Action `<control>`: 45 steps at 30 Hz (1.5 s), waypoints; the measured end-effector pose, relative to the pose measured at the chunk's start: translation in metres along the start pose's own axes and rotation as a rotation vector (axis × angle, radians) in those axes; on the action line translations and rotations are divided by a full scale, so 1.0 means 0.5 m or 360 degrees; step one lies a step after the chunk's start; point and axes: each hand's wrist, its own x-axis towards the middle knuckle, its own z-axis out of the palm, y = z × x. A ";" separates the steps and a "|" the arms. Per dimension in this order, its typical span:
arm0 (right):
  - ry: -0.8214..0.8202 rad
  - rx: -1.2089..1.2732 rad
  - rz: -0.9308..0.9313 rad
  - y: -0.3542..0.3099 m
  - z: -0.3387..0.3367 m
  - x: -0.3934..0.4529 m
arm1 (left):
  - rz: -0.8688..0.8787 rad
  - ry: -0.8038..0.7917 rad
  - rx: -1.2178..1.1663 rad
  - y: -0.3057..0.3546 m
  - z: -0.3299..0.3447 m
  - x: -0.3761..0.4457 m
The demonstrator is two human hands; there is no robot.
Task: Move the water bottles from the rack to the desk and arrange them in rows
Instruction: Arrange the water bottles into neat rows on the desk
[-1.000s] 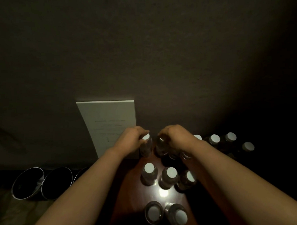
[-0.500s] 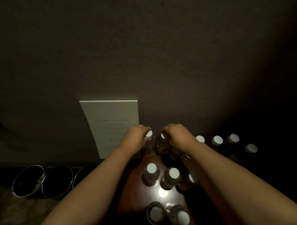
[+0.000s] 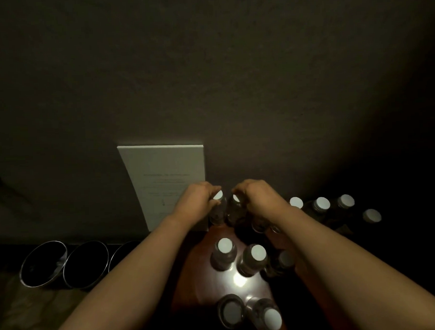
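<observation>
Clear water bottles with white caps stand on a glossy reddish-brown desk (image 3: 191, 278). My left hand (image 3: 196, 199) grips the neck of one bottle (image 3: 217, 209) at the desk's far end. Right beside it, my right hand (image 3: 256, 196) grips a second bottle (image 3: 234, 211); the two bottles nearly touch. Below them a row of three bottles stands: left (image 3: 224, 253), middle (image 3: 254, 259), and right (image 3: 283, 260) partly under my right forearm. Two more bottles (image 3: 231, 312) (image 3: 266, 317) stand nearest me. Several bottles (image 3: 321, 205) stand in the dark at the far right.
A white printed sheet (image 3: 162, 177) leans against the dark wall behind my left hand. Three round metal bins (image 3: 42, 266) sit on the floor at lower left. The room is dim, and the right side is almost black.
Both hands have drawn their bottles closer together at the desk's far end. The view has shifted slightly.
</observation>
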 end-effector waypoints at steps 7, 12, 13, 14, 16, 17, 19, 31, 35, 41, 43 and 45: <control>0.0007 0.0015 0.0008 0.001 0.002 -0.005 | -0.0049 -0.0007 -0.0098 0.000 -0.001 0.000; 0.0079 -0.0040 0.0019 0.005 0.006 -0.008 | -0.0071 -0.0010 -0.0113 0.006 0.002 0.002; 0.0091 -0.0047 0.0019 0.004 0.008 -0.008 | -0.0078 -0.0012 -0.0114 0.006 0.003 0.003; 0.0082 -0.0047 0.0026 0.004 0.008 -0.007 | -0.0084 -0.0011 -0.0114 0.006 0.003 0.003; 0.0042 -0.0051 0.0051 0.000 0.006 -0.004 | -0.0089 -0.0005 -0.0112 0.005 0.002 0.003; 0.0026 -0.0048 0.0057 0.000 0.004 -0.003 | -0.0088 -0.0004 -0.0109 0.004 0.001 0.003; 0.0011 -0.0044 0.0037 0.002 0.000 -0.002 | -0.0083 0.0001 -0.0110 0.004 0.001 0.003; 0.0006 -0.0067 -0.0091 0.011 -0.007 -0.002 | -0.0107 0.0013 -0.0183 -0.003 0.011 0.005; 0.0033 -0.0061 -0.0095 0.015 -0.001 -0.002 | -0.0082 0.0024 -0.0181 -0.005 0.011 0.004; -0.0017 0.0016 -0.0079 0.019 -0.017 -0.012 | -0.0069 0.0051 -0.0141 0.002 0.005 0.006; 0.0044 0.0008 -0.0052 0.027 -0.035 -0.022 | -0.0058 0.0041 -0.0128 0.008 0.002 0.008; 0.0075 -0.0035 0.0029 0.047 -0.055 -0.036 | -0.0016 0.0049 -0.0110 0.018 0.000 0.010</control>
